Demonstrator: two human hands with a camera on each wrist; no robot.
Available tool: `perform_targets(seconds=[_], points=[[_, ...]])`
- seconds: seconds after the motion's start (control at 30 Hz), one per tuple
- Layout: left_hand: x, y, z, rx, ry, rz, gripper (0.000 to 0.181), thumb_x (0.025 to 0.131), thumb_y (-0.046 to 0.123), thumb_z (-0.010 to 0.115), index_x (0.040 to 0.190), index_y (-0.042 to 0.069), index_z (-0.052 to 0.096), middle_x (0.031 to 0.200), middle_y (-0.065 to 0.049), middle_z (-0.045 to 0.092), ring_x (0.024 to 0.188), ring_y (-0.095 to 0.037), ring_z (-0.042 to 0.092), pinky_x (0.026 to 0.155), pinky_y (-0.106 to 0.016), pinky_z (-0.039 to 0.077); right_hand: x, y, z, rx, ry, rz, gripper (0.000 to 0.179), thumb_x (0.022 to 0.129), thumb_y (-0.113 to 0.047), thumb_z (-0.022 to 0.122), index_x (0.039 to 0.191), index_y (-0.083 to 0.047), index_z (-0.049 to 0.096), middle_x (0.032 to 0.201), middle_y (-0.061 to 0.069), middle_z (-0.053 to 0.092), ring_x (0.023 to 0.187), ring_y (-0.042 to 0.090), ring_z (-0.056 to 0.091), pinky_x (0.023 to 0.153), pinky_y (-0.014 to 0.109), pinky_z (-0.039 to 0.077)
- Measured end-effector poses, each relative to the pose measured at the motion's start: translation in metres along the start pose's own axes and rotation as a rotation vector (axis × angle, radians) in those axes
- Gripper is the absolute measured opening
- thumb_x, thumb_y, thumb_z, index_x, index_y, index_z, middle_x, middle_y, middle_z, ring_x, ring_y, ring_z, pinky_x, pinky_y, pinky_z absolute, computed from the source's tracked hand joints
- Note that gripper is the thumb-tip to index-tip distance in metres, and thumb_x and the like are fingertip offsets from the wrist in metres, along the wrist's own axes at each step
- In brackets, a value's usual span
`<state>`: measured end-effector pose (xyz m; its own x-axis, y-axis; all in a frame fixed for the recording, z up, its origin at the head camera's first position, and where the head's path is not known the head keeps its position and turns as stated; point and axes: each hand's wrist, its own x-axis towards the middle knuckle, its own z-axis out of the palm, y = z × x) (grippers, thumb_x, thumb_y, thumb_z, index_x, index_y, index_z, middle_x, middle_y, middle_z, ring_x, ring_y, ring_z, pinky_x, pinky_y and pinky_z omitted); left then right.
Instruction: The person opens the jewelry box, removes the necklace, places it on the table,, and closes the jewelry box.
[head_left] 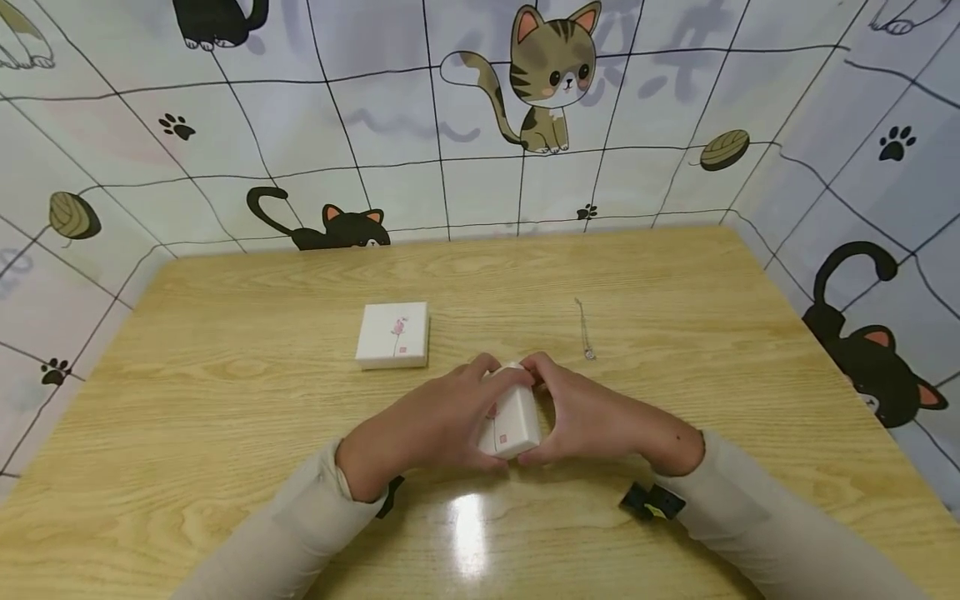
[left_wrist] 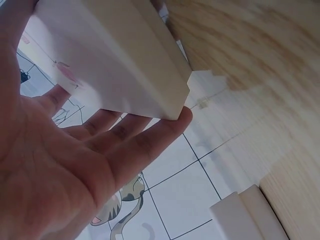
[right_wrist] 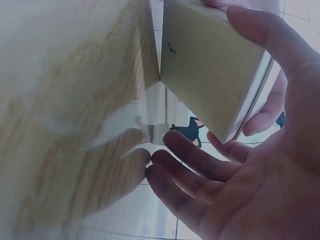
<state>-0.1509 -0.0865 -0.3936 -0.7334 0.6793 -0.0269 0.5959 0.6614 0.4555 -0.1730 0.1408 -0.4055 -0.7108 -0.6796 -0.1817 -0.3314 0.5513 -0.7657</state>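
Observation:
Both hands hold one small white gift box point(head_left: 516, 423) with a pink flower print, tilted on edge over the front middle of the table. My left hand point(head_left: 442, 417) grips it from the printed lid side, thumb at the near end and fingers at the far end. From the underside, my right hand point(head_left: 596, 412) pinches the same box between thumb and index finger. Its other fingers point(right_wrist: 185, 185) reach down to the tabletop. In the right wrist view a thin seam runs along the box's edge point(right_wrist: 255, 100). The inside of the box is hidden.
A second white flower-print box point(head_left: 393, 335) lies flat at the back left. A thin silver necklace with a small pendant point(head_left: 586, 332) is stretched out at the back right. The wooden table point(head_left: 225, 400) meets cat-patterned walls point(head_left: 390, 125) at its back and sides.

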Motion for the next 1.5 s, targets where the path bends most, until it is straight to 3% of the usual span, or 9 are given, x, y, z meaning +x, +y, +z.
perform_targets(seconds=[0.33, 0.7, 1.13, 1.5], points=[[-0.0010, -0.0012, -0.0009, -0.016, -0.005, -0.008, 0.089, 0.071, 0.042, 0.089, 0.145, 0.028, 0.042, 0.128, -0.002, 0.048, 0.094, -0.013, 0.054, 0.077, -0.024, 0.050, 0.0002, -0.0025, -0.0015, -0.017, -0.007, 0.012, 0.092, 0.070, -0.034, 0.091, 0.139, -0.015, 0.034, 0.131, 0.000, 0.053, 0.112, 0.016, 0.055, 0.096, 0.037, 0.048], [-0.0012, -0.0012, 0.0015, 0.024, 0.014, -0.002, 0.089, 0.070, 0.046, 0.089, 0.144, 0.031, 0.042, 0.127, -0.001, 0.049, 0.093, -0.012, 0.053, 0.072, -0.024, 0.049, 0.0024, -0.0002, 0.0002, -0.059, 0.016, -0.026, 0.087, 0.067, -0.035, 0.093, 0.131, -0.012, 0.038, 0.125, 0.003, 0.057, 0.100, 0.015, 0.058, 0.087, 0.032, 0.051], [-0.0038, -0.0019, 0.0001, 0.022, 0.003, 0.003, 0.086, 0.072, 0.043, 0.087, 0.144, 0.031, 0.041, 0.131, -0.003, 0.049, 0.096, -0.014, 0.053, 0.078, -0.027, 0.050, 0.0010, -0.0028, 0.0014, -0.070, 0.004, 0.022, 0.089, 0.068, -0.036, 0.092, 0.133, -0.014, 0.037, 0.120, -0.001, 0.055, 0.097, 0.014, 0.058, 0.082, 0.030, 0.051], [-0.0017, -0.0002, 0.0033, 0.076, 0.023, -0.003, 0.087, 0.070, 0.045, 0.088, 0.143, 0.033, 0.042, 0.130, 0.000, 0.049, 0.096, -0.013, 0.053, 0.069, -0.027, 0.050, -0.0001, -0.0007, 0.0022, -0.118, 0.015, 0.023, 0.090, 0.066, -0.036, 0.092, 0.132, -0.012, 0.037, 0.117, 0.000, 0.056, 0.095, 0.014, 0.058, 0.081, 0.029, 0.050]])
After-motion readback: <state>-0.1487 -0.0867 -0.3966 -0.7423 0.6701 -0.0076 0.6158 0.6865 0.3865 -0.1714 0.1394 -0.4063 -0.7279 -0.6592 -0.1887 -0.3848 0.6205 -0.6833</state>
